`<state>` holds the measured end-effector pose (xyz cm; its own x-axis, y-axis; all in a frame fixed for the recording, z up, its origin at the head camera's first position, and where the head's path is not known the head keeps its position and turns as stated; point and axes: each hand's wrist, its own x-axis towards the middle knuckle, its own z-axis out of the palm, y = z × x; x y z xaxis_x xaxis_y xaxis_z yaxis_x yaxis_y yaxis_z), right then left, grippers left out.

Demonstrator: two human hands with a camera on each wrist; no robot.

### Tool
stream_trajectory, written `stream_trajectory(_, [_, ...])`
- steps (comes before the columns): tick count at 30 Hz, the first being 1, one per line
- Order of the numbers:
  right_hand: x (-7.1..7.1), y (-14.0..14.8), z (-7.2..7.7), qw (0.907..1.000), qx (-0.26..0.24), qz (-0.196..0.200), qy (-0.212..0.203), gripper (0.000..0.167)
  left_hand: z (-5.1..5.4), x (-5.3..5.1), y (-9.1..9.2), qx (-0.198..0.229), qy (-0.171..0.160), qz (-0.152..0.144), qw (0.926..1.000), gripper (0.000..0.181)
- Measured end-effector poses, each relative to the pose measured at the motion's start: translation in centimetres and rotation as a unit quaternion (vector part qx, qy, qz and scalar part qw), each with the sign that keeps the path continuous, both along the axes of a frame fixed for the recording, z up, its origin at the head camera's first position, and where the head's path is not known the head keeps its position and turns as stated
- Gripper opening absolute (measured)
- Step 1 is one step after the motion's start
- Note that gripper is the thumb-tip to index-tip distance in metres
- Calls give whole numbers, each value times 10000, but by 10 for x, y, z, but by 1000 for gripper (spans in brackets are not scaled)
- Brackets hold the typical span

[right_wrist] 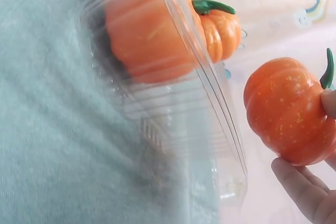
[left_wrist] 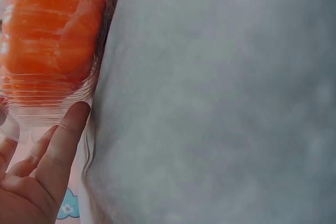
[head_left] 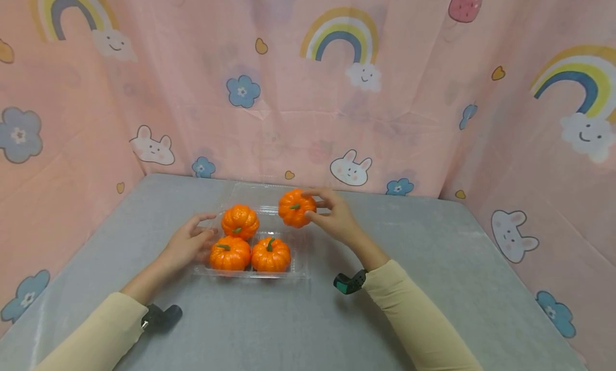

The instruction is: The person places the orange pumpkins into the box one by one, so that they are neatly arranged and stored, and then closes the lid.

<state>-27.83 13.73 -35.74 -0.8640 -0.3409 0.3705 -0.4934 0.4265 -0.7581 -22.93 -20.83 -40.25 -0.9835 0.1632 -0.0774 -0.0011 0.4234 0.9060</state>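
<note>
My right hand [head_left: 334,216] holds a small orange toy pumpkin [head_left: 294,208] with a green stem between thumb and fingers, above the back right part of a clear plastic box [head_left: 298,253]. In the right wrist view, that pumpkin [right_wrist: 289,111] is apart from the box wall. Inside the box sit a back left pumpkin [head_left: 240,220], a front left pumpkin [head_left: 226,257] and a front right pumpkin [head_left: 271,257]. My left hand [head_left: 189,241] is at the box's left side; in the left wrist view its extended fingers [left_wrist: 60,156] touch the ridged wall.
The box's clear lid [head_left: 260,195] lies folded back behind it, toward the curtain. A grey cloth covers the table [head_left: 409,253]. A pink patterned curtain [head_left: 289,120] hangs around the back and sides. Each wrist carries a dark strap device.
</note>
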Motion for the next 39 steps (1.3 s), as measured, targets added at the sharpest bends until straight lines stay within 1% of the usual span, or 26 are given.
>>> stream_trajectory(6, [2,-7,-3,9997,40,205,95,38,-1,-1,-1,53,-12,-8,10000,50])
stream_trajectory(10, [3,-11,-5,9997,76,246,-36,38,-1,-1,0,55,-11,-9,10000,51])
stream_trajectory(17, [5,-16,-6,9992,187,365,-30,38,1,0,2,79,86,-18,9999,51])
stream_trajectory(22, [5,-20,-8,9990,243,365,-58,37,1,1,3,125,140,7,9998,50])
stream_trajectory(28, [4,-22,-11,9987,300,378,-131,35,2,1,3,92,77,34,9999,51])
stream_trajectory(31, [4,-24,-12,9982,321,492,-95,34,2,1,3,67,62,16,10000,52])
stream_trajectory(35, [3,-25,-13,9972,360,654,61,34,3,1,3,47,49,18,10000,52])
stream_trajectory(39, [2,-26,-13,9964,494,666,203,35,3,1,3,39,42,18,10000,51])
